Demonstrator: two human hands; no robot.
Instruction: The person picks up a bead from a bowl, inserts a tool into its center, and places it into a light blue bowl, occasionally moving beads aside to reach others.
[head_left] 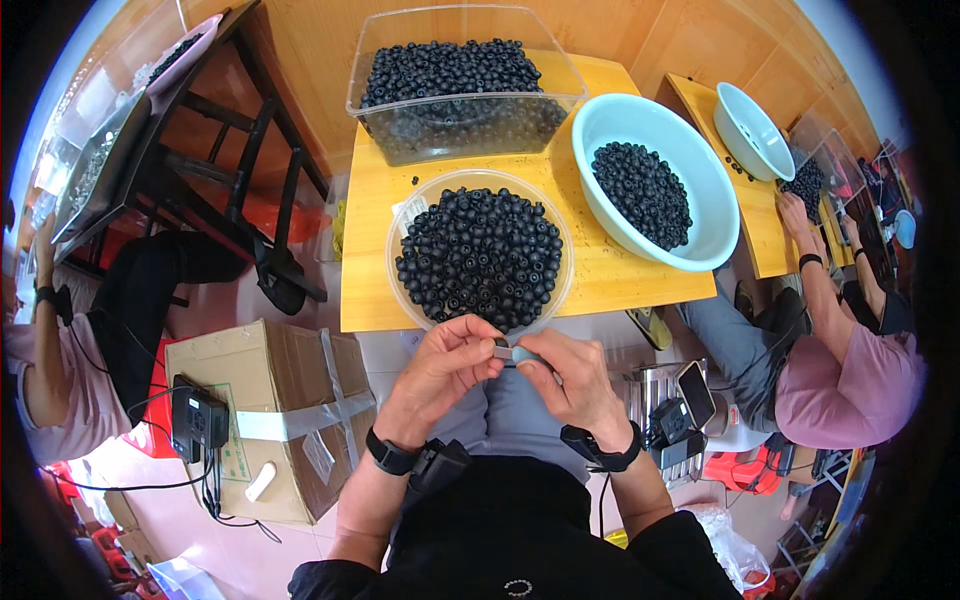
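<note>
your left hand + right hand pinch one small grey part together, just below clear bowl | bench: 1 clear bowl, 1 clear tub, 1 pale blue basin, all holding black beads | 1 taped cardboard box left of bowl

A strip of bare table lies open beside the round bowl. Beyond it, the clear tub and pale basin block the way.
</note>
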